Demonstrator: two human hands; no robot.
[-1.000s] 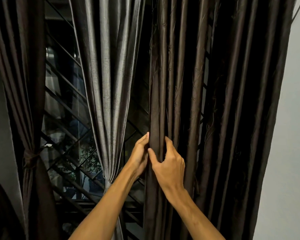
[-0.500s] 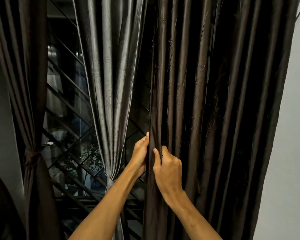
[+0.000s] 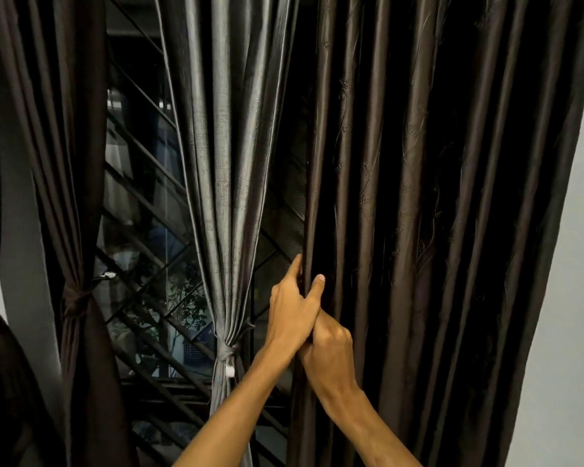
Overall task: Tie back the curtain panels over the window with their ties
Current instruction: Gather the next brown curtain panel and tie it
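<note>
The untied brown curtain panel [image 3: 418, 230] hangs vertically, spreading rightward from my hands. My left hand [image 3: 292, 315] pinches its left edge; my right hand [image 3: 332, 352], just below and touching it, curls round the folds, nearer the bulk I must gather.

no legible text, no labels, no brand marks, no numbers, no signs anywhere

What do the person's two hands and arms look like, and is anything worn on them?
The left hand and the right hand are bare: no gloves, rings or watch are visible. The left forearm and the right forearm are bare as well; no sleeve shows in the frame.
</note>
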